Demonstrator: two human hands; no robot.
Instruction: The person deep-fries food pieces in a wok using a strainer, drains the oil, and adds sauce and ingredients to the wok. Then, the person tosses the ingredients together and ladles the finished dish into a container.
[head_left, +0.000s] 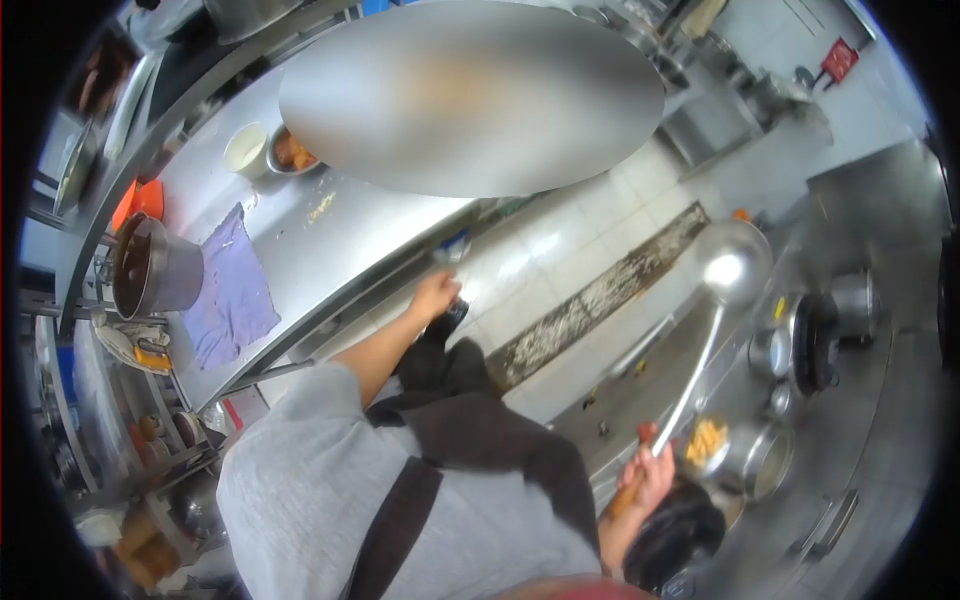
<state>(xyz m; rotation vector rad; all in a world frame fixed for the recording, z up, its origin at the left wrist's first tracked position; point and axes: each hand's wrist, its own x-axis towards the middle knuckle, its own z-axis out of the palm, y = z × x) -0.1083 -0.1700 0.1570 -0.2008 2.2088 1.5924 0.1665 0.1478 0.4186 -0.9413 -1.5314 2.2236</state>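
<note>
Ladle (723,278) | shiny, round metal bowl (738,255) | right grip (652,478) clasping handle (684,391) | left grip (436,294) curled

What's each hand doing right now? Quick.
Left hand: looks loosely closed; can't tell whether anything is inside.
Right hand: closed, holding the long-handled ladle.

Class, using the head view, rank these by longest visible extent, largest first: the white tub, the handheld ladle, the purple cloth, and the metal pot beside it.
1. Ladle
2. Purple cloth
3. Metal pot
4. White tub

These are apparent sizes only; nearness may exaggerate some.
</note>
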